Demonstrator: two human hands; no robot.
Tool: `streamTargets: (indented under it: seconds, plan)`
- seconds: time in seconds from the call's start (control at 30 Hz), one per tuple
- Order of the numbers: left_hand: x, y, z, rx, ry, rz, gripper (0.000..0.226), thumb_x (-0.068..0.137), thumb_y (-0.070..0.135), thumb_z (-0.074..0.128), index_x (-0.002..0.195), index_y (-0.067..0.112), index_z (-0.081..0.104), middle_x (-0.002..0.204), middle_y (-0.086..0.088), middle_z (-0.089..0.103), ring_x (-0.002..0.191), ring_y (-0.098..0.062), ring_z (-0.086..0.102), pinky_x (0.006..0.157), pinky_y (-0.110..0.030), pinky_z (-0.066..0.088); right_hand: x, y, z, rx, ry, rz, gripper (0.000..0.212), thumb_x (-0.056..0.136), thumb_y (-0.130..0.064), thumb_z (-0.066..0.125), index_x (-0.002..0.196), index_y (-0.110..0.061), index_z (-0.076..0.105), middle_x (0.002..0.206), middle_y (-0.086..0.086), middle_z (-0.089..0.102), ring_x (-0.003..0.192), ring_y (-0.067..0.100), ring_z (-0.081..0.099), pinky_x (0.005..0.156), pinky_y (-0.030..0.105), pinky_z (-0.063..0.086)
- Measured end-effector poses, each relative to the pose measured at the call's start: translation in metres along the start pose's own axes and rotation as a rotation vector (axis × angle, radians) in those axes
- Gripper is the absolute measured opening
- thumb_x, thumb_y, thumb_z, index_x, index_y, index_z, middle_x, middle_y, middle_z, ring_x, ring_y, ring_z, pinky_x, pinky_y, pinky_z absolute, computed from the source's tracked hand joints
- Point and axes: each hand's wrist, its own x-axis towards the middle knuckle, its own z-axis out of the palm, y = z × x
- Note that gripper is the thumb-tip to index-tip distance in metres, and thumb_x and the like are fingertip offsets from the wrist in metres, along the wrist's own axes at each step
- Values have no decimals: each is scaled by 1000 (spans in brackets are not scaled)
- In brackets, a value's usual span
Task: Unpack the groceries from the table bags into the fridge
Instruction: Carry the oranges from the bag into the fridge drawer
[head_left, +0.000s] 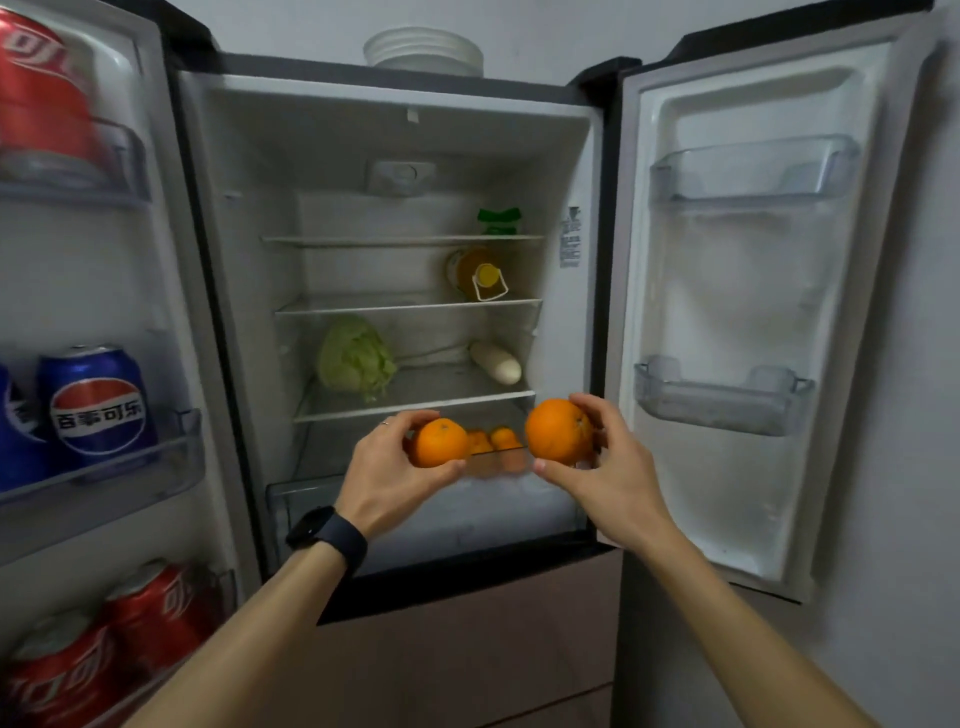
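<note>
1. The fridge is open, with cabbage and cans already inside.
2. The left hand has its grip on the smaller orange and the right hand on the bigger orange, both just in front of the fridge's bottom shelf.
3. There are loose oranges in there too, so it's well along, I'd guess.

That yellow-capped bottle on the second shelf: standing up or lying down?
Lying down. The bottle rests on its side on the shelf, yellow cap facing the camera.

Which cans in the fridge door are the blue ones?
The blue cans on the left-side door's middle shelf; the red cans sit on shelves above and below.
</note>
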Motion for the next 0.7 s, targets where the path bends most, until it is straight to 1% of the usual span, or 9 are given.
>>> streamTargets:
  seconds: [0.07,0.13,0.2,0.3,0.4,0.47,0.53,0.63,0.7]
  plan:
    - [20,-10,10,26,-8,-26,60,68,42,87,120,31,60,109,10,60,98,-10,59,82,-28,53,26,17,9,7,-35,1,76,72,-24,89,130,-44,44,132,-10,48,110,7,54,87,22,47]
    - [43,-18,20,62,-27,-51,62,69,45,86,122,32,58,110,10,59,99,-10,58,82,-27,52,53,35,18,6,-76,5,79,73,-25,88,135,-42,44,134,-9,47,114,11,53,91,26,47]
    - [66,-26,30,91,-51,-81,62,69,46,86,122,32,57,113,8,59,100,-11,58,83,-29,53,80,50,25,13,-99,9,82,73,-26,88,140,-41,42,136,-10,47,115,10,52,94,28,49]
    - [96,-39,47,148,-114,-146,65,70,47,86,126,31,55,121,5,59,103,-12,58,85,-31,53,120,70,34,-36,-136,28,86,75,-31,86,146,-39,37,142,-7,45,120,13,49,101,37,48]
    - [121,-51,62,232,-204,-223,69,70,49,85,129,30,54,123,3,60,107,-15,58,89,-34,53,155,84,44,-105,-202,45,86,78,-37,82,150,-34,34,147,-3,42,127,19,48,103,41,47]
    - [136,-57,68,287,-307,-284,70,69,50,85,129,29,56,121,4,61,107,-16,59,91,-35,53,173,93,51,-185,-225,59,84,78,-46,80,148,-33,37,143,-1,47,123,21,50,100,40,47]
    - [151,-64,76,364,-424,-315,67,68,52,85,126,29,59,116,5,64,101,-14,62,91,-36,54,188,104,59,-318,-295,87,82,74,-57,78,143,-34,40,138,-2,52,119,21,53,95,40,48]
    - [172,-79,94,487,-601,-330,59,71,51,82,121,28,61,104,4,70,76,-11,70,77,-35,61,209,120,75,-540,-460,144,85,67,-77,69,136,-34,47,129,-3,59,113,22,57,89,41,52]
    - [185,-92,110,553,-719,-333,55,77,46,79,124,26,59,102,-2,72,73,-15,73,72,-34,62,220,132,85,-661,-530,184,84,63,-84,65,129,-33,55,120,-2,64,105,22,60,83,38,51]
